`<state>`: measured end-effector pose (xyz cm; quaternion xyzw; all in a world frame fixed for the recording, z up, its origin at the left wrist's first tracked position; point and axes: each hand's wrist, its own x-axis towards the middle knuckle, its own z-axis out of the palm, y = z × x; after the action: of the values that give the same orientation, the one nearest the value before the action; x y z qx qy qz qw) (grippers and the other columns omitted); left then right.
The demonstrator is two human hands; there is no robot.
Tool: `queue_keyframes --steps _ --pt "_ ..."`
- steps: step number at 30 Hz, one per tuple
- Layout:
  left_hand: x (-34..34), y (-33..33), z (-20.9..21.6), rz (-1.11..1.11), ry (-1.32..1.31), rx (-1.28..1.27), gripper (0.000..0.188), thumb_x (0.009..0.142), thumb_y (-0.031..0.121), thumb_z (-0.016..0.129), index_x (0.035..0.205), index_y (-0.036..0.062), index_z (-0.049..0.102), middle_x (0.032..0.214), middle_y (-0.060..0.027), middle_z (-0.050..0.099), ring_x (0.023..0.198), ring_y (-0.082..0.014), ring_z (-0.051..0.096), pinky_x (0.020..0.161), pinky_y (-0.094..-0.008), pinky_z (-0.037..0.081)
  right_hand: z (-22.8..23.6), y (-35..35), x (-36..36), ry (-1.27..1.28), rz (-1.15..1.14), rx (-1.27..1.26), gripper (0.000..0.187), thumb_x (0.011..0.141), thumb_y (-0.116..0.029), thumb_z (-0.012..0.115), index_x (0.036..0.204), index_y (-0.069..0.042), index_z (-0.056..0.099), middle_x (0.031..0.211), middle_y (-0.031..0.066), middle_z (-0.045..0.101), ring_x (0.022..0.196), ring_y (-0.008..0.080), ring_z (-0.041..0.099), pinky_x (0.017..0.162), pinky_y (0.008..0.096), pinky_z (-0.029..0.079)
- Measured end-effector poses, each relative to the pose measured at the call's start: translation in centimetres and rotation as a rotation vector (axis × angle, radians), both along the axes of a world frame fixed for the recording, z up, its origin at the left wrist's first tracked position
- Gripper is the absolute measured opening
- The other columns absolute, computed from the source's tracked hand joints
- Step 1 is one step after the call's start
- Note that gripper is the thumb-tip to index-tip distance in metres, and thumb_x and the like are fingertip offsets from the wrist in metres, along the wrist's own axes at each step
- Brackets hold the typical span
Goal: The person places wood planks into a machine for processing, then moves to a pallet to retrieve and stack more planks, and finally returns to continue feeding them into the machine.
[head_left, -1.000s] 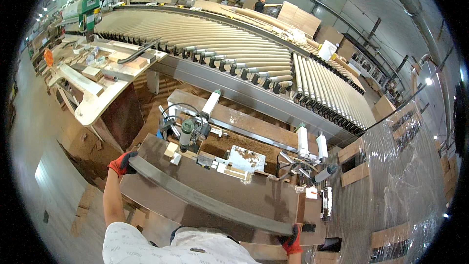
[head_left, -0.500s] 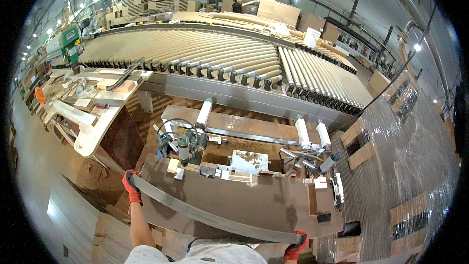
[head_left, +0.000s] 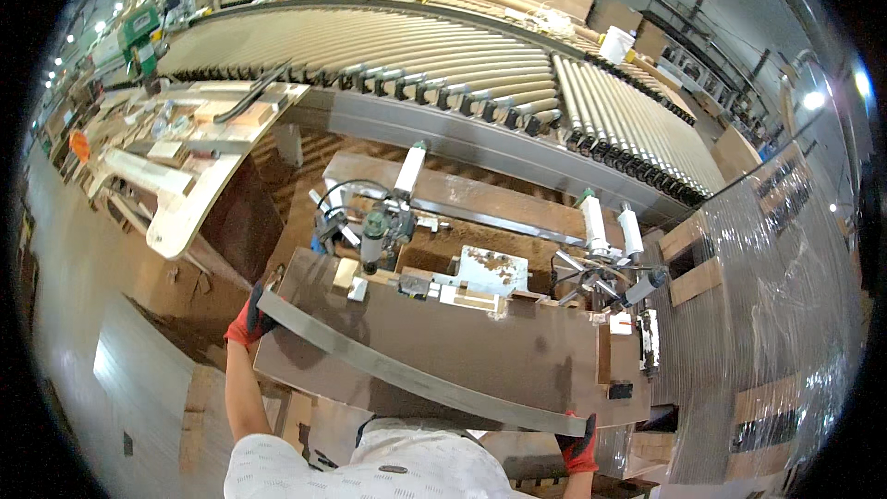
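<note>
Gloves, red ones, cover both hands: the left hand (head_left: 248,322) and the right hand (head_left: 579,448) each have their fingers closed around an end of a long grey strip (head_left: 416,377), held across the brown table (head_left: 517,351) below the roller conveyor (head_left: 388,46).

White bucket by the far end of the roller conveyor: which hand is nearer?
Right. The right hand grips the long strip's right end, on the bucket's side; the left hand holds the opposite end.
</note>
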<state>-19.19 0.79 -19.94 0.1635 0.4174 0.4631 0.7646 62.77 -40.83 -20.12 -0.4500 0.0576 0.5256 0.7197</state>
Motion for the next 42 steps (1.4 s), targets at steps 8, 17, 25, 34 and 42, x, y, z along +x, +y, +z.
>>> queue_keyframes --steps 8,17,25,34,42 --pt "-0.8 2.3 0.0 -0.204 0.127 -0.021 0.067 0.101 0.056 0.064 0.136 -0.0003 0.067 0.131 -0.0158 0.073 0.115 -0.0315 0.071 0.104 -0.0488 0.056 1.5 -0.2 -1.0 0.088 -0.011 0.013 0.079 0.090 -0.071 0.069 0.136 -0.008 0.056 0.121 0.0146 0.070 0.111 0.0365 0.067 0.106 0.0545 0.052" --pt "-12.8 2.3 -4.1 -0.109 0.338 0.270 0.041 0.108 0.030 0.058 0.147 0.0152 0.063 0.138 -0.0036 0.070 0.123 -0.0184 0.066 0.111 -0.0389 0.052 0.3 -4.9 -8.3 -0.010 0.093 -0.173 0.078 0.092 -0.064 0.070 0.146 -0.009 0.055 0.141 0.0116 0.062 0.129 0.0302 0.059 0.116 0.0497 0.044" --pt "-4.4 4.8 2.2 -0.301 0.220 0.127 0.040 0.106 0.039 0.064 0.128 0.0055 0.071 0.128 -0.0094 0.075 0.114 -0.0214 0.072 0.105 -0.0409 0.057 4.7 -7.6 -8.1 -0.111 0.247 -0.271 0.080 0.092 -0.064 0.071 0.148 -0.009 0.053 0.143 0.0108 0.060 0.131 0.0297 0.057 0.116 0.0492 0.043" --pt "10.3 -6.7 2.4 0.548 0.118 0.262 0.063 0.102 0.057 0.065 0.153 0.0206 0.057 0.146 0.0030 0.062 0.136 -0.0141 0.055 0.112 -0.0390 0.045 1.8 2.3 -6.2 -0.111 0.618 -0.176 0.083 0.091 -0.064 0.071 0.150 -0.010 0.052 0.145 0.0100 0.058 0.133 0.0291 0.055 0.117 0.0486 0.041" --pt "28.1 -19.1 3.5 0.469 0.278 -0.144 0.143 0.078 0.055 0.092 0.170 0.0085 -0.007 0.167 -0.0222 0.031 0.143 -0.0339 0.047 0.111 -0.0482 0.048 2.9 11.7 -4.3 -0.148 0.969 -0.126 0.085 0.090 -0.065 0.071 0.151 -0.010 0.050 0.147 0.0093 0.056 0.134 0.0286 0.054 0.118 0.0481 0.040"
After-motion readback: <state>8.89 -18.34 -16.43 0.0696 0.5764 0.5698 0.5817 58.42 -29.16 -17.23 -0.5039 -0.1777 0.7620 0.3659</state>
